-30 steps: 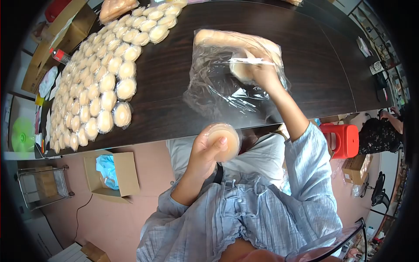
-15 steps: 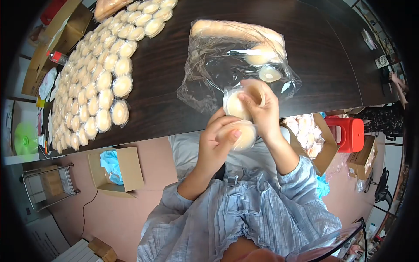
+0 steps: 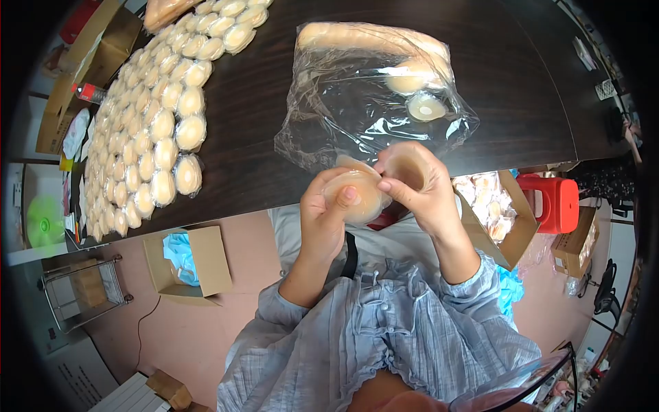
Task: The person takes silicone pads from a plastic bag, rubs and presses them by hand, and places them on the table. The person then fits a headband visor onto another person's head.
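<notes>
My left hand (image 3: 320,216) is closed round a few thin, round, beige silicone nipple covers (image 3: 365,199), thumb flat on the front one. Beside it, my right hand (image 3: 434,196) grips a curled beige silicone cup (image 3: 410,169), its hollow side showing. The right fingertips meet the edge of the left hand's covers. Beyond both hands, a clear plastic bag (image 3: 326,103) lies on the dark table. Inside it are a long row of nested covers (image 3: 371,38) and a single round cover (image 3: 426,108) with a pale centre.
Many wrapped round covers (image 3: 163,125) fill the table's left side. Below the table are a cardboard box (image 3: 209,257) with blue plastic, a box of wrapped pieces (image 3: 491,213) and a red plastic stool (image 3: 557,204). A green fan (image 3: 44,225) stands far left.
Both hands have come down toward me, away from the bag. The white-looking disc between them is no longer seen apart, and the right hand's cup now shows its hollow more widely.
</notes>
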